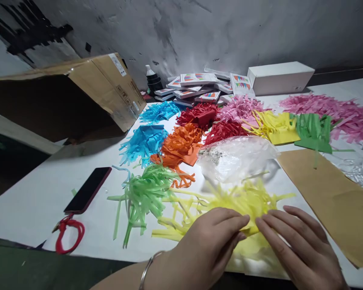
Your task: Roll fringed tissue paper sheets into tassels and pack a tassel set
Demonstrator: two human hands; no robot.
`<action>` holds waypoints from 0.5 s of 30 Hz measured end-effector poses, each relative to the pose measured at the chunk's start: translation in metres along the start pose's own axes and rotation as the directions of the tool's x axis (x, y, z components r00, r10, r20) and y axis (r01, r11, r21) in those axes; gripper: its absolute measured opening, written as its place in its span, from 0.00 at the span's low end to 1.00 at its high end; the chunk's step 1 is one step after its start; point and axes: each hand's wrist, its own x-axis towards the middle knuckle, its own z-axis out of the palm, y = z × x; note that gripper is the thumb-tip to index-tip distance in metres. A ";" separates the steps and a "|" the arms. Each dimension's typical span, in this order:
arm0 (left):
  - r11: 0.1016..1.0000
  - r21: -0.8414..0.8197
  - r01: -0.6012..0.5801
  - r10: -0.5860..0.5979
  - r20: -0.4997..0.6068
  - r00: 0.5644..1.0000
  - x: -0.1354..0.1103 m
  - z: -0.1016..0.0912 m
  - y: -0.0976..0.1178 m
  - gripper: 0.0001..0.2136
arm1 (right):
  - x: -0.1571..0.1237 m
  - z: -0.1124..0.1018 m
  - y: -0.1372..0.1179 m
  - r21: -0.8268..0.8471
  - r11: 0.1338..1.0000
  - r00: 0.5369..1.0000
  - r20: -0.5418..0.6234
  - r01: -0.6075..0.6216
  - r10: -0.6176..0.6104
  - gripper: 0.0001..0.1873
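Note:
At the table's near edge lies yellow fringed tissue paper (pixel 248 197), its cut strips spread away from me and its uncut part nearest me. My left hand (pixel 210 239), with a thin bracelet at the wrist, pinches this paper between thumb and fingers. Opposite it, my right hand (pixel 302 245) rests on the same sheet with fingers stretched out, the fingertips close to my left thumb. Part of the paper is hidden under both hands. Left of my hands is a light green tissue fringe (pixel 149 189), with loose strips around it.
Orange (pixel 181 145), blue (pixel 148 141) and red fringes (pixel 202 114) lie beyond, near a clear plastic bag (pixel 238 157). A phone (pixel 89 189) is left, brown cardboard (pixel 329 201) right. A carton (pixel 105 84), stacked boxes (pixel 196 86) and a white box (pixel 280 78) stand behind.

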 end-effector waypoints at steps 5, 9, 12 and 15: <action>0.631 -0.555 0.542 -0.456 0.300 0.838 0.021 0.010 -0.007 0.17 | 0.025 0.007 -0.015 0.226 0.974 0.981 -0.179 -0.031 0.073 0.17; 0.460 -0.745 0.483 -0.543 0.194 0.817 0.016 0.027 -0.015 0.22 | 0.020 0.028 -0.028 0.456 0.857 0.927 -0.156 -0.238 0.340 0.17; 0.505 -0.758 0.414 -0.567 0.071 0.821 0.013 0.034 -0.021 0.23 | 0.012 0.045 -0.037 0.474 0.841 0.917 -0.154 -0.259 0.369 0.17; 0.613 -0.673 0.414 -0.514 0.058 0.856 0.012 0.032 -0.027 0.22 | 0.008 0.055 -0.043 0.462 0.835 0.900 -0.155 -0.299 0.408 0.18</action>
